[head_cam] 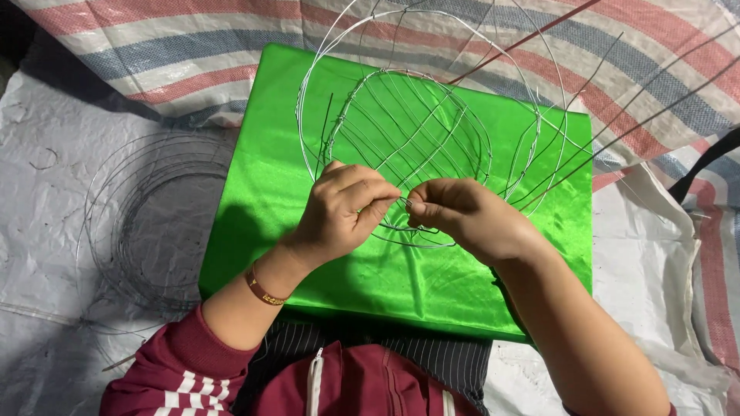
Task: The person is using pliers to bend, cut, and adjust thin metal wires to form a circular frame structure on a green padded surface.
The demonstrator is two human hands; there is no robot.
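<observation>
I see my left hand [344, 209] and my right hand [461, 216] meeting over the middle of a bright green satin cloth [262, 192], which lies spread across my lap. Between them is a wire frame [408, 127], a rounded form of thin silver wire with an inner ring crossed by many strands and wider loops arcing around it. Its lower edge sits right at my fingertips, while the rest rests on the cloth and reaches toward the far edge. My left grip is closed, thumb and forefinger pinched on a strand at the frame's near rim; my right grip is likewise pinched shut on the same stretch of wire, just beside the left. A thin bracelet [264, 290] circles my left wrist, and dark red sleeves with white stripes cover the forearms. To my left, on the grey plastic sheet [46, 254], lies a coil of loose wire [146, 231]. A striped red, blue and white tarp [193, 54] lies beyond the cloth.
</observation>
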